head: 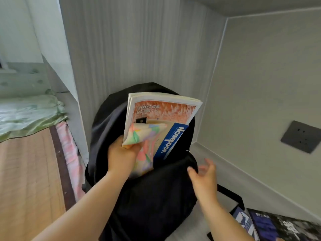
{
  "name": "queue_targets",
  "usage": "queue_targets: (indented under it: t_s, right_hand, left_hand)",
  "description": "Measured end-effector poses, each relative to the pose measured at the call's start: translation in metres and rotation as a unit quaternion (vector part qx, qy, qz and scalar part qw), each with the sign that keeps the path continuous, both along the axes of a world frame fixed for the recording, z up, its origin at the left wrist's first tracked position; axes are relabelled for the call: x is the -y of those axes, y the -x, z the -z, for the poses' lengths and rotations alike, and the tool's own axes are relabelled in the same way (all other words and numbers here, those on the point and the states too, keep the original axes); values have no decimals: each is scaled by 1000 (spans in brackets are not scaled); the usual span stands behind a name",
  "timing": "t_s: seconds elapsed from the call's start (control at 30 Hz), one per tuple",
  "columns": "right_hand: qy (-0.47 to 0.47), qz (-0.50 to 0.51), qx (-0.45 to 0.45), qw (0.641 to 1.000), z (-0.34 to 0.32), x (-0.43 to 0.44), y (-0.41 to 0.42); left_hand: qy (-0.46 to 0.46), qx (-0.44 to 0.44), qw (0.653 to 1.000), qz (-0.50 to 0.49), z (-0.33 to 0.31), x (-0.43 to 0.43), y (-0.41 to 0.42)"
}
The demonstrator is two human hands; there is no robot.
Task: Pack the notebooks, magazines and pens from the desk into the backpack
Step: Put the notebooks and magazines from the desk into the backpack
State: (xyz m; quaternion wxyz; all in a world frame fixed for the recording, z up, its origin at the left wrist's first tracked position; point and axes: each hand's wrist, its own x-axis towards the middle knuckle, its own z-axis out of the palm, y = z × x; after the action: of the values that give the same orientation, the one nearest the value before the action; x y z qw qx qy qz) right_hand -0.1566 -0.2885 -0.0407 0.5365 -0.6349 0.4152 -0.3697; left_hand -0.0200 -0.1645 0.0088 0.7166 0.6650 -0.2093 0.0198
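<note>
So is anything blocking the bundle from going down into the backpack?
Nothing visible does. The left hand holds the bundle partly inside the open backpack; the right hand is beside the opening's front edge.

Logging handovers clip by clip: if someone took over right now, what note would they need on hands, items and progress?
Left hand: gripping a bundle, namely the orange magazine, the pastel-patterned notebook and the blue Notebook, half lowered into the black backpack.
Right hand: open at the backpack's front edge, seemingly holding the opening wide.
Done: bundle partly in.
Left: push it fully down, then pack the dark magazines lying at lower right. No pens in view.
</note>
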Motion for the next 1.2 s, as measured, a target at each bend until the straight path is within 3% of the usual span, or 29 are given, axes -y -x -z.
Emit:
queue_targets:
  t_s: [0.13,0.23,0.3,0.47,0.57,0.7,0.87,0.97,1.07,1.13,1.2]
  right_hand:
    - [248,-38,53,967,-50,-4,-5]
    - [400,-96,-40,911,-80,0,-18]
    - [449,-114,-118,878,-92,4,-29]
    - [452,-215,-191,844,-101,10,-48]
    - [472,-222,-228,822,-103,11,-57]
    - [500,-197,-175,825,-115,9,-68]
    - [449,-182,-107,868,-145,9,-86]
    - [444,-179,-134,868,-159,14,-101]
    - [432,-191,-175,864,-160,19,-115]
    - [418,-195,-169,871,-160,21,-121]
    - [413,-183,-153,879,-159,23,-124]
  left_hand:
    - [-71,-40,996,21,20,3,-2]
    - [-116,-101,987,44,38,0,6]
    - [-131,-140,979,63,48,-3,7]
    - [-144,-184,964,124,61,-16,4]
    - [-147,-192,951,193,62,-21,1]
    - [-188,-122,947,229,57,-26,-9]
    - [-178,7,956,234,43,-32,-7]
    - [-240,41,932,270,40,-40,-7]
    - [-296,65,914,268,41,-48,-7]
    - [-284,61,933,212,43,-48,-9]
    - [-247,3,951,184,45,-45,-12]
